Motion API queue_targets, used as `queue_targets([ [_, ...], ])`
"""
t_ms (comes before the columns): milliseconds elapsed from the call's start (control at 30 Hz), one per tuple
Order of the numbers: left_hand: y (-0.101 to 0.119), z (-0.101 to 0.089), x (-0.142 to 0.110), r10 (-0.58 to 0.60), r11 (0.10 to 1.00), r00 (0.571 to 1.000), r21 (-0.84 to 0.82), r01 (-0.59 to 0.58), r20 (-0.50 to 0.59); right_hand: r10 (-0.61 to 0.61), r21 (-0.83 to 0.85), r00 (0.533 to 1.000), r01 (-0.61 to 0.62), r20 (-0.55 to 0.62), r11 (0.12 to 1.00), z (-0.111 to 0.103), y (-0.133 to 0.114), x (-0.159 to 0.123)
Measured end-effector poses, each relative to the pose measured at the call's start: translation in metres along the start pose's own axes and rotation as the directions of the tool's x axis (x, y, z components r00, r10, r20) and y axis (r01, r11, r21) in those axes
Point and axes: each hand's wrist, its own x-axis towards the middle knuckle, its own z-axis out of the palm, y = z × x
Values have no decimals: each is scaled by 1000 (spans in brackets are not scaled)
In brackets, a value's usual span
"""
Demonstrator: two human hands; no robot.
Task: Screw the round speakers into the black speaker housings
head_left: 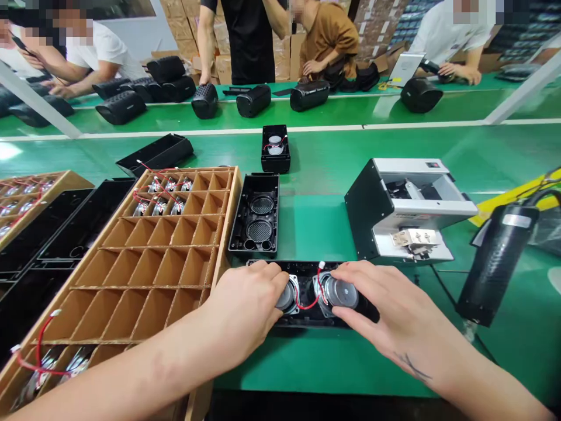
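In front of me a black speaker housing (304,269) lies lengthwise on the green bench, with two round speaker drivers inside it. My left hand (249,304) is closed around the left driver (287,295), its fingertips partly hidden. Thumb and fingers of my right hand (385,304) grip the right driver (344,293) by its round grey back. A red wire (309,305) links the two drivers, and its white plug (322,265) sticks up between them.
A cardboard divider box (151,278) with several drivers stands at left. Beyond my hands lie an open housing with round grilles (254,216) and another holding a driver (275,146). At right are a grey-black machine (394,204) and a black powered tool (499,263). Co-workers sit opposite.
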Motion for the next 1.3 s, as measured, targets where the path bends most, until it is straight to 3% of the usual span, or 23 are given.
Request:
queue_targets([
  [167,1,2,6,38,996,999,82,-39,19,-13,-25,996,15,87,1000,7,-4,12],
  [367,-2,11,10,105,988,994,114,-101,-34,-5,-127,998,13,68,992,11,-12,15],
  [500,-6,17,9,128,988,989,97,-121,-70,-68,-199,995,81,73,977,6,-11,18],
  [700,-14,26,2,177,984,972,19,-176,-153,-145,-151,970,176,195,973,1,1,22],
  [833,-17,30,1,196,981,959,39,-192,-204,-171,-104,976,186,136,977,1,5,21],
  [1000,-20,30,2,261,964,923,29,-264,-283,-210,-187,968,234,136,954,-1,5,20],
  [1300,-21,33,3,265,963,917,41,-265,-298,-201,-120,974,213,102,970,0,5,16],
])
